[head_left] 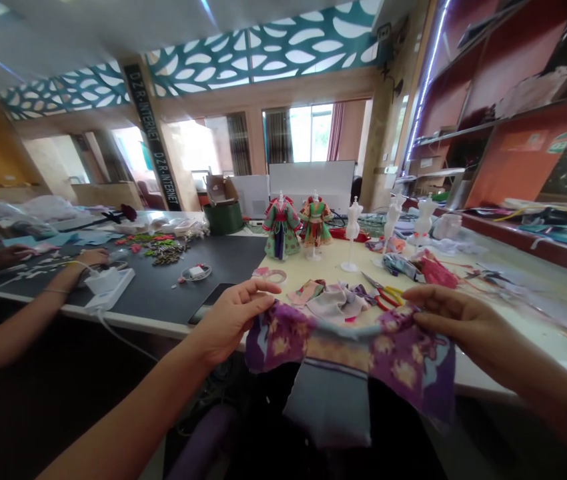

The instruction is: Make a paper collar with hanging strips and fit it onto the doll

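A small doll garment point(333, 353) with purple floral sleeves and a grey-blue lower panel hangs stretched between my hands, just off the table's front edge. My left hand point(236, 313) pinches its upper left sleeve edge between thumb and fingers. At the upper right sleeve edge, my right hand point(451, 317) pinches the cloth likewise. Behind the garment lie crumpled fabric scraps point(336, 301) and scissors point(386, 293) with red and yellow handles. A roll of tape point(277, 275) rests on the table near my left fingertips.
Two dressed miniature mannequins point(282, 227) and several bare white ones point(353, 230) stand behind the scraps. On the left, a co-worker's hand point(94, 259) is near a white power strip point(111, 290). A phone point(212, 303) lies at the dark table's edge. Shelves point(493, 113) rise on the right.
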Action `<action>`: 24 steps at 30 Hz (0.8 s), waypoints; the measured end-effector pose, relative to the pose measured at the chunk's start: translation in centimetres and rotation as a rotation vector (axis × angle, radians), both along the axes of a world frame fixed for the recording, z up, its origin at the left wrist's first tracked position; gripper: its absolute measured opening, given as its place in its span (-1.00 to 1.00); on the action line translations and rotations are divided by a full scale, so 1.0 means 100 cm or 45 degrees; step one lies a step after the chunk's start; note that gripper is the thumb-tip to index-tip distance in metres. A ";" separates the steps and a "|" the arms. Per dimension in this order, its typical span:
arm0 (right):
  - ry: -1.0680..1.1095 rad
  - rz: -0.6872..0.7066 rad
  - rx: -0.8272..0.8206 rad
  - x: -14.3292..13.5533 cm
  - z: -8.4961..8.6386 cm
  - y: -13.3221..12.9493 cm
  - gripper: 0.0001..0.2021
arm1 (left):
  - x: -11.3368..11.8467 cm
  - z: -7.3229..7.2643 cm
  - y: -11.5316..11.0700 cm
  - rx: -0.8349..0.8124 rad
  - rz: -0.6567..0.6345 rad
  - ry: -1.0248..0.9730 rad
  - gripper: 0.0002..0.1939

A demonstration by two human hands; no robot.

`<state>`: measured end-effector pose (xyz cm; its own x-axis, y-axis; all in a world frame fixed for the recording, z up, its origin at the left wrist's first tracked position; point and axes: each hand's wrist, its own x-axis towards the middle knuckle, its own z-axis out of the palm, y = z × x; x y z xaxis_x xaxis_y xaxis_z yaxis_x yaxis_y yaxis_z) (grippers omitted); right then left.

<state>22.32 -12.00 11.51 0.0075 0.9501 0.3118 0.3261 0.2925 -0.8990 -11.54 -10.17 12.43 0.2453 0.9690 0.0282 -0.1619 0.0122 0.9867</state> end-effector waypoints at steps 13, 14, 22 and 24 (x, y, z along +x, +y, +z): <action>0.111 0.015 -0.095 0.001 -0.008 0.026 -0.49 | -0.003 -0.015 0.014 0.001 0.141 -0.029 -0.73; 0.101 0.003 -0.100 -0.001 -0.008 0.026 -0.48 | -0.003 -0.015 0.013 -0.004 0.151 -0.029 -0.73; 0.174 0.115 -0.172 -0.018 0.013 0.008 -0.55 | -0.014 0.007 -0.022 0.056 0.262 -0.067 -0.74; 0.226 0.154 -0.173 -0.023 0.019 0.006 -0.60 | -0.017 0.013 -0.034 0.127 0.340 -0.027 -0.76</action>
<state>20.02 -11.44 13.38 -0.0657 0.9805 0.1851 0.1298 0.1923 -0.9727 -13.20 -13.59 13.77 -0.0203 0.9914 0.1292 -0.1672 -0.1308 0.9772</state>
